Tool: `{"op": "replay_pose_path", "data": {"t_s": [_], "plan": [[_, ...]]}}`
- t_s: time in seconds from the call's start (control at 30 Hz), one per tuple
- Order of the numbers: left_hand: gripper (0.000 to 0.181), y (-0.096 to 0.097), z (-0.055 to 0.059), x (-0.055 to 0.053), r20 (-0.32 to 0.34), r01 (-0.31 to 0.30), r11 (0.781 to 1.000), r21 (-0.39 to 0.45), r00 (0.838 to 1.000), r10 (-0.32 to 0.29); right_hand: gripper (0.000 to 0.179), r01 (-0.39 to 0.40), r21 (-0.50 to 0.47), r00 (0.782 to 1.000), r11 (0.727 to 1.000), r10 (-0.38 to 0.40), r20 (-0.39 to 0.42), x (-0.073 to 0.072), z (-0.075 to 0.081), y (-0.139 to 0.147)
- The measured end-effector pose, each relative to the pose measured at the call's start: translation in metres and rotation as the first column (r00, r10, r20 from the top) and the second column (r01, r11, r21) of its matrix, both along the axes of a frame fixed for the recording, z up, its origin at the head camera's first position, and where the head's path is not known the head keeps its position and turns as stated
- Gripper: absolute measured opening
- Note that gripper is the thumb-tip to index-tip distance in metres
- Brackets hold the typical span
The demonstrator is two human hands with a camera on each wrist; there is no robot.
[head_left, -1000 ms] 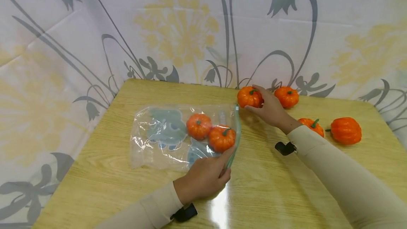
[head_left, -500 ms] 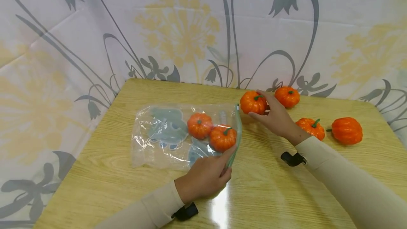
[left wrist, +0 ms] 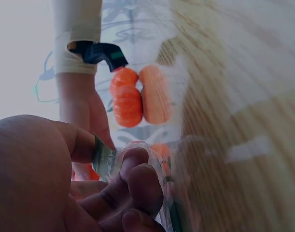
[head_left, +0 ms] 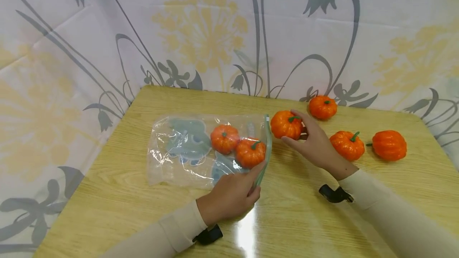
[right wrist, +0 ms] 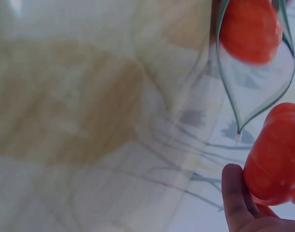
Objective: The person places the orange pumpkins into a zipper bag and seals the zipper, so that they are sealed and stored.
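My left hand (head_left: 231, 194) grips the green zip edge of a clear plastic zip bag (head_left: 168, 174), which lies on the table with its mouth to the right. Two small orange pumpkins (head_left: 224, 138) are inside it, one right behind the mouth. In the right wrist view the green rim (right wrist: 226, 92) gapes apart, with an orange pumpkin (right wrist: 251, 31) visible within. Just right of the mouth, my right hand (head_left: 319, 146) holds another orange pumpkin (head_left: 283, 126) with a green stem between thumb and fingers. Left fingertips (left wrist: 145, 183) pinch the film in the left wrist view.
Three more pumpkins stand on the wooden table (head_left: 118, 170): one at the back (head_left: 322, 107), one by the right wrist (head_left: 347, 145), and one lying on its side (head_left: 389, 145) farther right. A flower-patterned cloth (head_left: 215, 31) hangs behind the table.
The right hand has brought its pumpkin from the back of the table toward me, beside the bag's mouth. The left hand keeps its place on the bag edge.
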State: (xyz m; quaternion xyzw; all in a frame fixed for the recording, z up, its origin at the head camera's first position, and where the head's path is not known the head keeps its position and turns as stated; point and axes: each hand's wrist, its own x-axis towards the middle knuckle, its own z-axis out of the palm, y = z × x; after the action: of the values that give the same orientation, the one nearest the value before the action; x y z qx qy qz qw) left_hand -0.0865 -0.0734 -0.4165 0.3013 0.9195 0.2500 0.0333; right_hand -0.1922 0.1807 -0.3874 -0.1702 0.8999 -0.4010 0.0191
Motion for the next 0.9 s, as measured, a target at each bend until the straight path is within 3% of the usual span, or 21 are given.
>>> {"op": "replay_pose_path", "data": {"t_s": [0.4, 0.53, 0.73, 0.9], "plan": [[0.061, 0.001, -0.001, 0.000, -0.006, 0.000, 1.000, -0.004, 1.000, 0.000, 0.078, 0.054, -0.040, 0.995, 0.998, -0.057, -0.077, 0.029, -0.005, -0.005], [0.060, 0.000, -0.002, 0.001, 0.013, -0.010, 1.000, -0.003, 1.000, 0.010, 0.077, 0.059, -0.062, 0.992, 0.996, -0.066, -0.111, 0.035, -0.006, -0.009], [0.057, -0.001, -0.001, 0.000, -0.032, -0.016, 1.000, -0.003, 0.999, 0.016, 0.077, 0.063, -0.102, 0.984, 0.993, -0.079, -0.160, 0.043, -0.008, -0.013], [0.056, 0.000, -0.001, -0.001, -0.028, -0.015, 1.000, -0.009, 0.999, 0.015, 0.079, 0.055, -0.109, 0.975, 0.993, -0.077, -0.207, 0.048, -0.009, -0.013]]}}
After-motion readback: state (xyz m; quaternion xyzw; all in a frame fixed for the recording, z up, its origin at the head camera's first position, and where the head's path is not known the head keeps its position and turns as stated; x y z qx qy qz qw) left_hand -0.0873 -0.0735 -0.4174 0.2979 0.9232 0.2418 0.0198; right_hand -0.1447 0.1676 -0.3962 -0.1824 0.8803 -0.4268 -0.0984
